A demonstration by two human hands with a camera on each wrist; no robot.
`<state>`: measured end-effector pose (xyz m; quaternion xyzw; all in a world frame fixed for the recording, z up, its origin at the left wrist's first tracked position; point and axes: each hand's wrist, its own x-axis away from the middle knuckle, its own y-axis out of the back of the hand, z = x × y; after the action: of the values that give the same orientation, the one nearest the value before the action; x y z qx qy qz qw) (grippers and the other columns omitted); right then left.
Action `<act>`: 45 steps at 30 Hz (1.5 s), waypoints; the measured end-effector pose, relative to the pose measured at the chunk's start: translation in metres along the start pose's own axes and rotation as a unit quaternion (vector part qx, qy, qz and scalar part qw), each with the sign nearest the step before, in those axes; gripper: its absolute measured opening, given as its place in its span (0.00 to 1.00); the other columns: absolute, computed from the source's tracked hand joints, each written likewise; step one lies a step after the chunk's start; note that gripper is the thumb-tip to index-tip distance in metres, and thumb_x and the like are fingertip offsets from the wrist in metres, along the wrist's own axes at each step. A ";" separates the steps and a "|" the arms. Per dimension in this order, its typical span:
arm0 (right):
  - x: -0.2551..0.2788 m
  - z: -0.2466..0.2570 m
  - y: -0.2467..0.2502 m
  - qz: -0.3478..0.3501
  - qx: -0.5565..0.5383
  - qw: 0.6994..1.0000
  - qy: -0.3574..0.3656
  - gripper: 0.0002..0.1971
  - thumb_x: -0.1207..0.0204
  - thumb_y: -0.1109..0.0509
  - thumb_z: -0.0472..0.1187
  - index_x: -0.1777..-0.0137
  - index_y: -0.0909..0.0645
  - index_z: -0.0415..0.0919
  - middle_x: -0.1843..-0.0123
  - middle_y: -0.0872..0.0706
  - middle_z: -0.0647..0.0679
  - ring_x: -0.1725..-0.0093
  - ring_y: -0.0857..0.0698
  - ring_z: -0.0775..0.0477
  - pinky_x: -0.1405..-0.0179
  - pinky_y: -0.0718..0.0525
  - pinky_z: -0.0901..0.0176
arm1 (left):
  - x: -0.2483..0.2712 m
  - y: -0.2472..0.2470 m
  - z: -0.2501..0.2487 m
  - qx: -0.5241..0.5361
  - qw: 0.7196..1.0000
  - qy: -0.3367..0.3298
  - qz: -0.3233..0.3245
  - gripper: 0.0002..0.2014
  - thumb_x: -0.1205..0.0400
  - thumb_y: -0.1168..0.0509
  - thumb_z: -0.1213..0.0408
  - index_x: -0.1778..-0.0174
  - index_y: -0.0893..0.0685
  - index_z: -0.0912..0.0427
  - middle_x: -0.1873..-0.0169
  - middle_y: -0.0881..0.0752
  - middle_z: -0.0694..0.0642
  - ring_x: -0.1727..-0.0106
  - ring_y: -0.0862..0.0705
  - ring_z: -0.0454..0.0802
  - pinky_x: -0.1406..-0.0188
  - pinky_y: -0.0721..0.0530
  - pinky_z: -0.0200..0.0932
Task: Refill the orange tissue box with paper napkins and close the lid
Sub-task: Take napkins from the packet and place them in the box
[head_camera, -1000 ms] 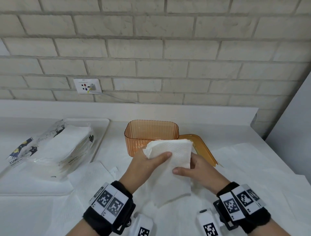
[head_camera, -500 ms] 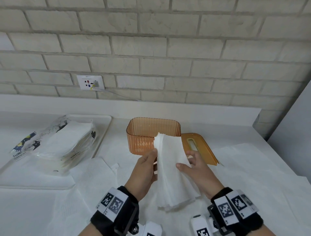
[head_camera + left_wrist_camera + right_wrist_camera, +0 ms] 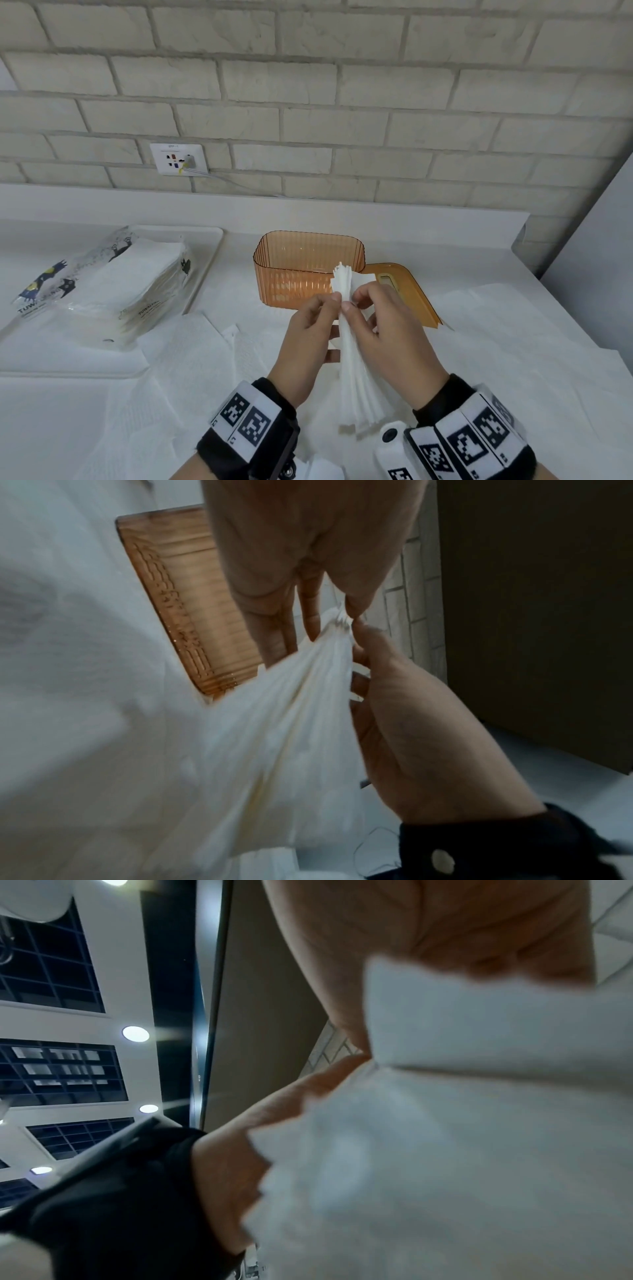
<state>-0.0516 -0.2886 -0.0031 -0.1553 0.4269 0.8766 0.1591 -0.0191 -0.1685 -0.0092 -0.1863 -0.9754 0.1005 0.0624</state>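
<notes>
The orange tissue box [image 3: 308, 270] stands open-topped on the counter, and I see no napkins inside it. Its orange lid [image 3: 409, 296] lies flat just right of the box. In front of the box I hold a stack of white paper napkins [image 3: 354, 363] upright and edge-on to the head camera. My left hand [image 3: 334, 302] pinches its upper part from the left, my right hand [image 3: 356, 301] from the right. The left wrist view shows the napkins [image 3: 291, 723] between both hands, with the box [image 3: 192, 601] behind. The napkins [image 3: 479, 1123] fill the right wrist view.
An opened plastic pack of napkins [image 3: 113, 291] lies on a white tray [image 3: 209, 260] at the left. Loose white paper sheets [image 3: 191, 359] cover the counter around my hands. A brick wall with a socket [image 3: 178, 159] runs behind, and a grey panel [image 3: 603, 274] stands at right.
The napkin stack has turned from flat-on to edge-on, and both hands have closed in to pinch it near the top. The view has shifted down slightly.
</notes>
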 end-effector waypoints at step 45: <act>-0.010 0.008 0.011 0.034 0.020 0.999 0.005 0.08 0.17 0.41 0.43 0.50 0.22 0.41 0.64 0.18 0.52 0.69 0.22 0.58 0.70 0.25 0.69 | 0.008 -0.002 -0.009 -0.021 0.999 -0.037 -0.013 0.13 0.12 0.45 0.60 0.49 0.20 0.66 0.58 0.12 0.54 0.58 0.10 0.46 0.73 0.13 0.44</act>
<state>-0.0477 -0.2898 0.0135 -0.1422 0.4505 0.8717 0.1304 -0.0262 -0.1656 0.0011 -0.1711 -0.9812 0.0858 0.0241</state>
